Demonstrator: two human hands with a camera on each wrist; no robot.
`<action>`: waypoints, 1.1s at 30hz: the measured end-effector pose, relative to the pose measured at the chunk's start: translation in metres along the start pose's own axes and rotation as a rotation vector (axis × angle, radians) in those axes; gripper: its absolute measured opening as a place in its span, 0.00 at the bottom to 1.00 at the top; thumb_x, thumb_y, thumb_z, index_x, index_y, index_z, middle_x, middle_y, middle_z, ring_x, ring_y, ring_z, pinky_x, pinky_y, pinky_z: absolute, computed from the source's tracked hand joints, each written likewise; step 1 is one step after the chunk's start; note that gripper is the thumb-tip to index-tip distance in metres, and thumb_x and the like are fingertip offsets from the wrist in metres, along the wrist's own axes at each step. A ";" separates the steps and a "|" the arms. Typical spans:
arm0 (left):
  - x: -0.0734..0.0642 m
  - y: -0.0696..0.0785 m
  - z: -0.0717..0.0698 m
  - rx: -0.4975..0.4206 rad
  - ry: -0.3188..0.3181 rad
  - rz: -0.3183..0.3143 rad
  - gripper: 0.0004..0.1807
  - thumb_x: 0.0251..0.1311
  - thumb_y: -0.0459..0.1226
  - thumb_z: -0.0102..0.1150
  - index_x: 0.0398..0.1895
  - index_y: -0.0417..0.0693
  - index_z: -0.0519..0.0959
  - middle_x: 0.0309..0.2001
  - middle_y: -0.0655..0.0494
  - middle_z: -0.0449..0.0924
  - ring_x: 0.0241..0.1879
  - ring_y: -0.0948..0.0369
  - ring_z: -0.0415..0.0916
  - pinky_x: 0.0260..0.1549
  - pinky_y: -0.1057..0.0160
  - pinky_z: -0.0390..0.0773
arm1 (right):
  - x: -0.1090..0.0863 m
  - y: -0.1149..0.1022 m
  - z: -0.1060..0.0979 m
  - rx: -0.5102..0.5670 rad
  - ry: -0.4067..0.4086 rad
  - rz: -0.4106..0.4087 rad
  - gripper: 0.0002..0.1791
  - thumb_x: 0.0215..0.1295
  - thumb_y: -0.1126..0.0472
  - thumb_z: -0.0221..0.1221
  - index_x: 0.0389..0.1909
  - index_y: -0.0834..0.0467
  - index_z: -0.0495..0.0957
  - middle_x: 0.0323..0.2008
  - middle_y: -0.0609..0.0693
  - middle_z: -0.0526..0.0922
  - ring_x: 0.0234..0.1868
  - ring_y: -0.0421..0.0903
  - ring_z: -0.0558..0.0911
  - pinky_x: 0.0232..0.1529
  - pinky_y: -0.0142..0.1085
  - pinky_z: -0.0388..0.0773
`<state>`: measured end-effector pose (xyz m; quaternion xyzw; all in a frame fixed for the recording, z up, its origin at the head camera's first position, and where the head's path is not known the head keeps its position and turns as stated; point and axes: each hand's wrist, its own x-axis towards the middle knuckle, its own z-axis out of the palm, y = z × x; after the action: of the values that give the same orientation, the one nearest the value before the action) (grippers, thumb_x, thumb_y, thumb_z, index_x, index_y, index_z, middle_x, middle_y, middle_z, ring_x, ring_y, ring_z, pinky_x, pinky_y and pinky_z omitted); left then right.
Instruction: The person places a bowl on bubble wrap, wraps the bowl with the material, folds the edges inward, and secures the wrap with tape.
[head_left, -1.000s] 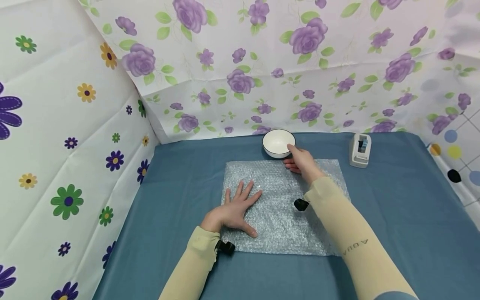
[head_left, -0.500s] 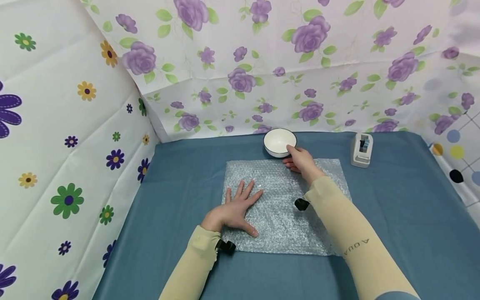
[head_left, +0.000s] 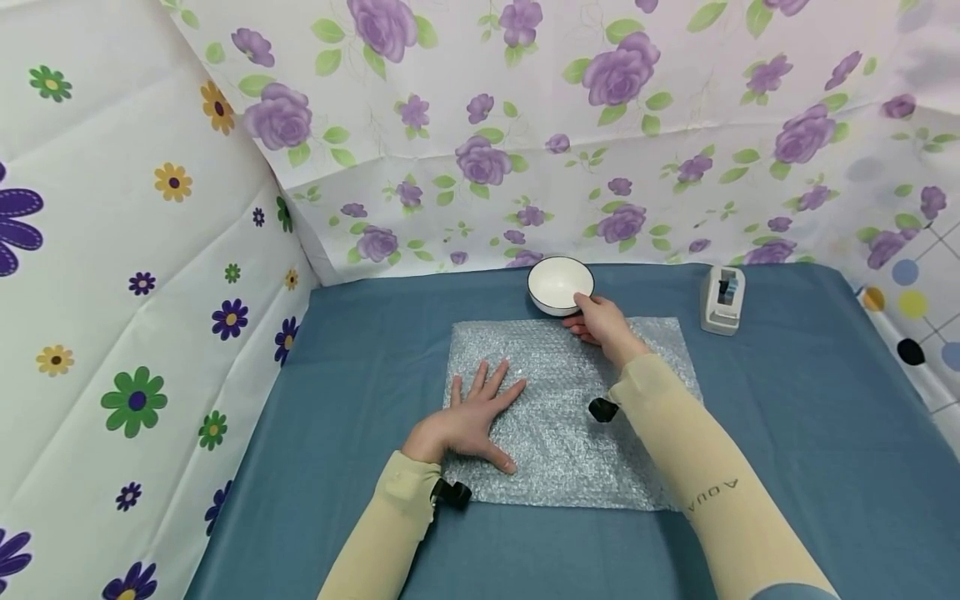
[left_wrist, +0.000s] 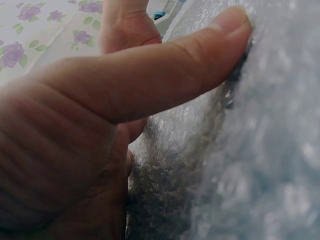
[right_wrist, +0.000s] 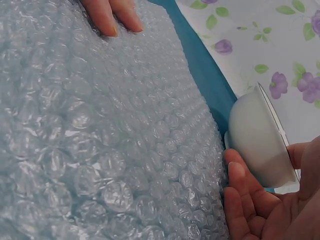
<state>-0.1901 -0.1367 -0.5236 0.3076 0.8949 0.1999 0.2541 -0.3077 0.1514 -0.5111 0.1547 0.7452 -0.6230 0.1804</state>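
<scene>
A white bowl [head_left: 558, 283] with a dark rim stands upright at the back of the table, just beyond a sheet of bubble wrap [head_left: 555, 467]. My right hand [head_left: 604, 326] pinches the bowl's near right rim, thumb inside and fingers outside below it. In the right wrist view those curled fingers [right_wrist: 240, 175] lie against the outer side of the bowl [right_wrist: 257, 135]. My left hand [head_left: 468, 422] rests with spread fingers on the left part of the bubble wrap. Its thumb [left_wrist: 170, 75] touches the sheet in the left wrist view.
A white tape dispenser [head_left: 723, 301] with a blue part stands at the back right of the blue-covered table [head_left: 360, 367]. A flowered curtain [head_left: 480, 167] hangs behind, and another sheet with printed flowers [head_left: 150, 333] rises along the left side.
The head view has shifted very slightly. Both hands, the bowl and the bubble wrap stay practically where they were.
</scene>
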 end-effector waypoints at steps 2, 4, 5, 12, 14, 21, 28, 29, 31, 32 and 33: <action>0.000 0.000 0.000 0.000 -0.001 0.001 0.72 0.49 0.60 0.83 0.90 0.63 0.42 0.87 0.54 0.18 0.82 0.47 0.10 0.73 0.27 0.18 | 0.001 0.001 0.001 0.002 -0.003 0.001 0.39 0.87 0.39 0.43 0.87 0.57 0.51 0.49 0.50 0.89 0.37 0.39 0.83 0.44 0.33 0.77; 0.000 0.000 0.000 0.000 -0.004 0.000 0.72 0.50 0.60 0.83 0.90 0.63 0.42 0.87 0.53 0.18 0.82 0.47 0.10 0.73 0.27 0.18 | 0.001 0.001 0.001 0.004 -0.006 0.001 0.39 0.87 0.40 0.43 0.86 0.58 0.51 0.48 0.50 0.89 0.37 0.38 0.83 0.44 0.32 0.77; -0.001 0.000 0.000 0.001 -0.005 0.000 0.72 0.50 0.61 0.83 0.90 0.63 0.42 0.87 0.53 0.18 0.82 0.47 0.10 0.73 0.27 0.18 | 0.002 0.001 0.001 0.004 -0.006 0.001 0.38 0.88 0.41 0.43 0.86 0.58 0.51 0.48 0.49 0.89 0.37 0.38 0.83 0.43 0.32 0.77; -0.001 0.001 -0.001 -0.004 -0.006 0.002 0.72 0.50 0.60 0.83 0.90 0.63 0.42 0.87 0.53 0.18 0.83 0.47 0.11 0.72 0.27 0.19 | 0.001 0.002 -0.001 0.006 -0.018 -0.014 0.35 0.89 0.44 0.39 0.86 0.59 0.52 0.44 0.46 0.88 0.36 0.38 0.83 0.45 0.32 0.77; -0.001 0.001 -0.001 -0.007 -0.005 0.005 0.72 0.50 0.60 0.83 0.90 0.62 0.42 0.87 0.53 0.18 0.83 0.46 0.11 0.72 0.26 0.19 | 0.001 0.003 -0.002 0.014 -0.022 -0.018 0.34 0.90 0.45 0.38 0.85 0.60 0.53 0.43 0.45 0.88 0.36 0.38 0.83 0.45 0.33 0.77; -0.001 0.001 -0.002 0.004 -0.009 0.013 0.72 0.51 0.60 0.83 0.90 0.62 0.42 0.87 0.51 0.18 0.82 0.45 0.11 0.72 0.26 0.19 | 0.000 0.002 -0.002 0.031 -0.014 0.001 0.32 0.90 0.47 0.36 0.84 0.60 0.56 0.47 0.49 0.88 0.35 0.39 0.83 0.43 0.32 0.79; -0.002 0.003 -0.002 0.010 -0.008 0.009 0.72 0.51 0.60 0.83 0.90 0.62 0.41 0.87 0.52 0.18 0.82 0.45 0.11 0.72 0.26 0.20 | -0.001 -0.001 -0.003 0.045 -0.017 0.015 0.31 0.90 0.49 0.35 0.84 0.62 0.55 0.54 0.55 0.87 0.35 0.38 0.84 0.42 0.31 0.80; -0.002 0.003 -0.003 0.010 -0.008 0.008 0.73 0.51 0.60 0.83 0.90 0.62 0.41 0.87 0.52 0.18 0.82 0.45 0.11 0.73 0.26 0.20 | -0.001 -0.001 -0.003 0.050 -0.018 0.017 0.31 0.90 0.49 0.35 0.84 0.62 0.55 0.53 0.54 0.87 0.35 0.38 0.85 0.42 0.30 0.80; -0.002 0.003 -0.002 0.009 -0.002 0.011 0.73 0.50 0.60 0.83 0.90 0.60 0.42 0.87 0.51 0.19 0.83 0.44 0.12 0.73 0.26 0.20 | -0.002 -0.001 -0.004 0.062 -0.023 0.018 0.31 0.90 0.50 0.35 0.84 0.62 0.55 0.50 0.52 0.88 0.35 0.37 0.85 0.41 0.30 0.81; -0.002 0.003 -0.003 0.011 -0.004 0.010 0.73 0.50 0.60 0.83 0.90 0.60 0.41 0.87 0.51 0.18 0.83 0.44 0.11 0.73 0.26 0.20 | -0.001 0.000 -0.004 0.071 -0.024 0.018 0.31 0.90 0.50 0.36 0.84 0.62 0.55 0.48 0.51 0.88 0.35 0.37 0.85 0.41 0.30 0.81; -0.002 0.003 -0.003 0.012 -0.004 0.011 0.73 0.50 0.60 0.83 0.90 0.60 0.41 0.87 0.51 0.18 0.83 0.44 0.11 0.73 0.26 0.21 | -0.001 0.000 -0.004 0.079 -0.024 0.019 0.31 0.90 0.50 0.36 0.84 0.62 0.55 0.46 0.50 0.88 0.34 0.37 0.85 0.41 0.30 0.82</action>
<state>-0.1887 -0.1362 -0.5190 0.3142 0.8940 0.1953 0.2529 -0.3071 0.1555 -0.5101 0.1613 0.7163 -0.6521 0.1890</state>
